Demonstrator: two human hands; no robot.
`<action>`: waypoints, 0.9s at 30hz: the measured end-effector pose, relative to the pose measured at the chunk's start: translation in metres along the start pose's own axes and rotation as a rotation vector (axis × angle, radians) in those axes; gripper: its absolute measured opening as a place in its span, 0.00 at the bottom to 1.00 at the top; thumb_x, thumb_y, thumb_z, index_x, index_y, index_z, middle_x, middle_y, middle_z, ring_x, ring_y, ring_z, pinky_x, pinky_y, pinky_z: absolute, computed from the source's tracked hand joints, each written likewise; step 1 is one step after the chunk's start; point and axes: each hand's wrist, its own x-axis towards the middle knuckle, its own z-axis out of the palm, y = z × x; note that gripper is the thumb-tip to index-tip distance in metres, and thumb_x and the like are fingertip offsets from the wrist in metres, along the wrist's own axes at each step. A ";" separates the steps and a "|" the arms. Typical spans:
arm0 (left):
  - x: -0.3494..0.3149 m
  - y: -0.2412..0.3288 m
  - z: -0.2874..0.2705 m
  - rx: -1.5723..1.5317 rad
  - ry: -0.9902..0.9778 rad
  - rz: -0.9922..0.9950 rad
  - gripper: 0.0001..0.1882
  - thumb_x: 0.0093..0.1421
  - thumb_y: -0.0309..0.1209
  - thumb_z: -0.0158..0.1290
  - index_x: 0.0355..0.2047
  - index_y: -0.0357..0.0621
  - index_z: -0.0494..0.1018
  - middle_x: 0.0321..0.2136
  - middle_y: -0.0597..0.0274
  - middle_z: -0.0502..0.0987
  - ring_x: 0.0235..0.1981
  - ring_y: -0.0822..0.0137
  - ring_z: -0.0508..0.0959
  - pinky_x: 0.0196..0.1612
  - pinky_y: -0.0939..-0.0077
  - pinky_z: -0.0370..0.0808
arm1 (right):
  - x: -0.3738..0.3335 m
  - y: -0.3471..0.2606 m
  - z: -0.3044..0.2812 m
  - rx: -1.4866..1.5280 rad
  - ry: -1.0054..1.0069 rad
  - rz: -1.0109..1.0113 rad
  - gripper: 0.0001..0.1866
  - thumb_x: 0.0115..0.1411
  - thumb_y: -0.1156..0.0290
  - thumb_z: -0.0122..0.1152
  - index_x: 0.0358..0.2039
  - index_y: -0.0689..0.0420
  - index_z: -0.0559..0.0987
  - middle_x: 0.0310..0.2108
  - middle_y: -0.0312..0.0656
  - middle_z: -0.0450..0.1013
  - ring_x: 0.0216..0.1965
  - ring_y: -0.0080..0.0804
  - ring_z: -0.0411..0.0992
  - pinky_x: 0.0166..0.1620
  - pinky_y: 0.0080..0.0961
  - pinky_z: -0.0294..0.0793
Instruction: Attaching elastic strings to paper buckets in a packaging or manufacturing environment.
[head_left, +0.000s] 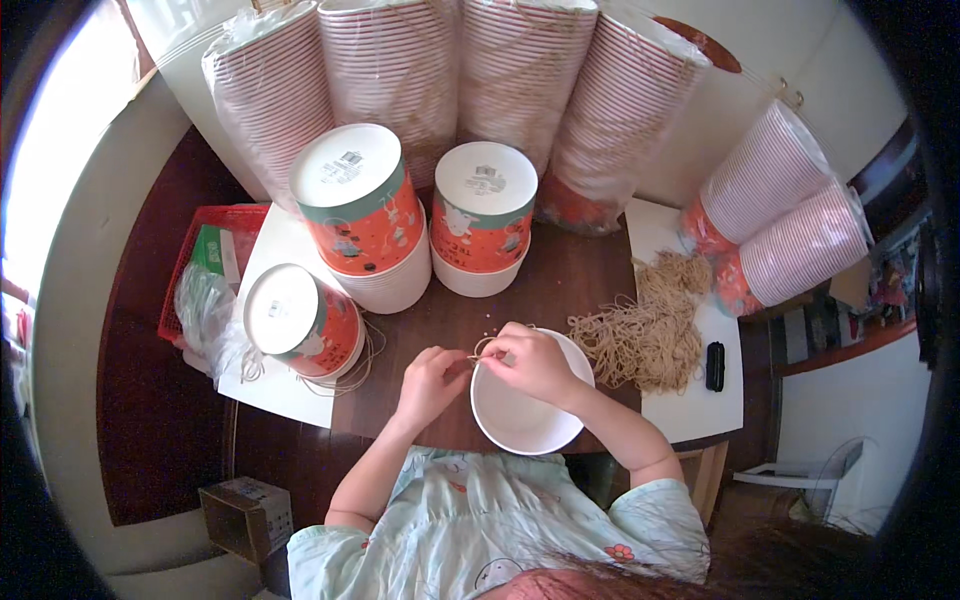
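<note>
- In the head view, a short piece of string (pixel 477 357) was held just above the left part of the rim of a white bucket (pixel 530 412), which was stood mouth up at the near side of the brown table (pixel 590 270).
- The string was pinched between thumb and fingertips by the left hand (pixel 435 382), with the other fingers curled in.
- It was pinched in the same way by the right hand (pixel 530 362), which was held over the bucket's far left part. The two sets of fingertips were brought almost together; whether they touched could not be told.
- The step in hand was judged to be the working of the string by both hands, perhaps a knot or a twist. Whether the string was fastened to the bucket could not be made out.
- For the next move, a firm pinch by both hands seemed to be called for, with the free ends kept apart and the bucket left unpushed.
- To the right of the bucket, a tangled heap of tan strands (pixel 655 325) was spread, with a small black object (pixel 715 366) laid beside it.
- To the left, a printed bucket (pixel 285 312) was set upside down, with loops of cord (pixel 376 350) around its lower part.
- Behind, tall stacks of paper buckets (pixel 390 85) were wrapped in clear plastic.
</note>
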 end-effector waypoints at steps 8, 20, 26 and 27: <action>-0.013 -0.032 0.023 -0.501 -0.091 -0.480 0.08 0.56 0.27 0.49 0.34 0.37 0.73 0.24 0.65 0.75 0.24 0.77 0.73 0.26 0.83 0.70 | 0.000 0.001 -0.001 -0.005 -0.011 0.001 0.04 0.46 0.70 0.61 0.23 0.55 0.78 0.24 0.37 0.71 0.24 0.30 0.71 0.29 0.24 0.70; -0.001 -0.013 0.029 -1.221 0.160 -0.628 0.03 0.56 0.26 0.51 0.30 0.41 0.73 0.26 0.68 0.75 0.22 0.81 0.69 0.24 0.90 0.65 | 0.000 0.005 0.000 -0.022 -0.023 -0.011 0.05 0.47 0.67 0.60 0.23 0.53 0.78 0.23 0.36 0.70 0.25 0.32 0.72 0.28 0.28 0.71; 0.009 -0.001 0.018 -0.967 0.244 -0.458 0.04 0.53 0.23 0.54 0.30 0.38 0.72 0.25 0.67 0.75 0.24 0.81 0.71 0.27 0.89 0.68 | 0.000 0.003 -0.002 -0.029 -0.040 -0.015 0.05 0.47 0.66 0.60 0.23 0.53 0.77 0.24 0.36 0.70 0.25 0.31 0.72 0.28 0.27 0.71; 0.008 -0.003 0.018 -0.880 0.228 -0.402 0.04 0.53 0.22 0.54 0.31 0.38 0.73 0.26 0.68 0.75 0.25 0.81 0.71 0.28 0.88 0.69 | 0.000 0.002 -0.002 -0.033 -0.045 -0.013 0.05 0.47 0.66 0.60 0.23 0.53 0.77 0.24 0.36 0.70 0.25 0.31 0.72 0.28 0.27 0.71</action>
